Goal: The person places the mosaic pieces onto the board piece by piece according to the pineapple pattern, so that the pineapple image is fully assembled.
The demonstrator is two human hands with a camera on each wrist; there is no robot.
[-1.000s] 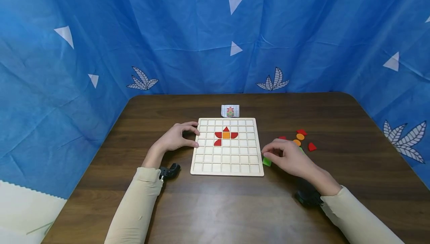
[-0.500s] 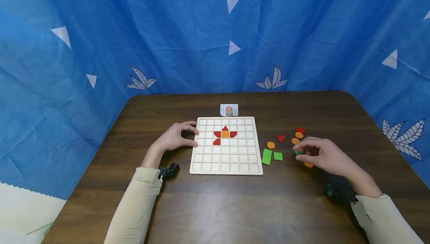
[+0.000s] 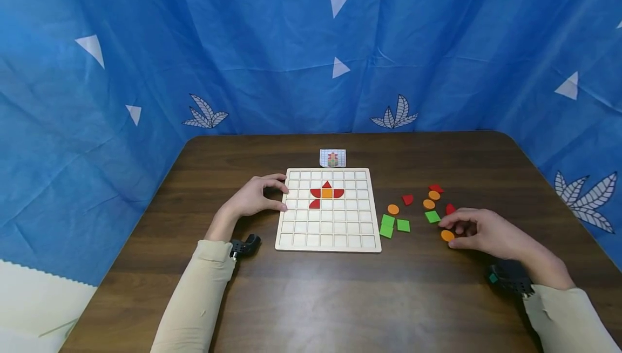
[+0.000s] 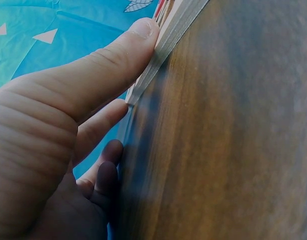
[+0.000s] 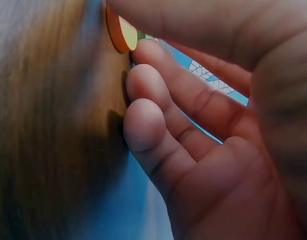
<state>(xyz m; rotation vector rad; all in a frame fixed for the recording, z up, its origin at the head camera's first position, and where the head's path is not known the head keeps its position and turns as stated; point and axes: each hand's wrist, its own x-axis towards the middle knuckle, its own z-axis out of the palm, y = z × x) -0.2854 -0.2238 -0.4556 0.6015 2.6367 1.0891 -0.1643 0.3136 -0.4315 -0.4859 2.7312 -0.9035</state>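
A pale wooden grid board (image 3: 326, 229) lies on the table, several red pieces (image 3: 327, 184) and an orange square (image 3: 327, 193) set in its cells. Thumb and fingertips of my left hand (image 3: 252, 196) touch the board's left edge, spread apart; the left wrist view shows the thumb (image 4: 128, 50) against its side. To the right of the board, my right hand (image 3: 486, 231) is low over the table. Its thumb and index finger straddle an orange disc (image 3: 447, 236) lying flat, fingertips right at its rim. In the right wrist view the thumb partly covers the disc (image 5: 121, 32).
Between board and right hand lie green squares (image 3: 403, 225), orange discs (image 3: 393, 209) and red pieces (image 3: 407, 199). A green square (image 3: 432, 216) and a red piece (image 3: 450, 209) are close to the right fingertips. A small printed pattern card (image 3: 332, 158) sits behind the board.
My right hand has moved right from the green squares beside the board to the orange disc, lowering its fingertips there. The left hand stays at the board's edge.
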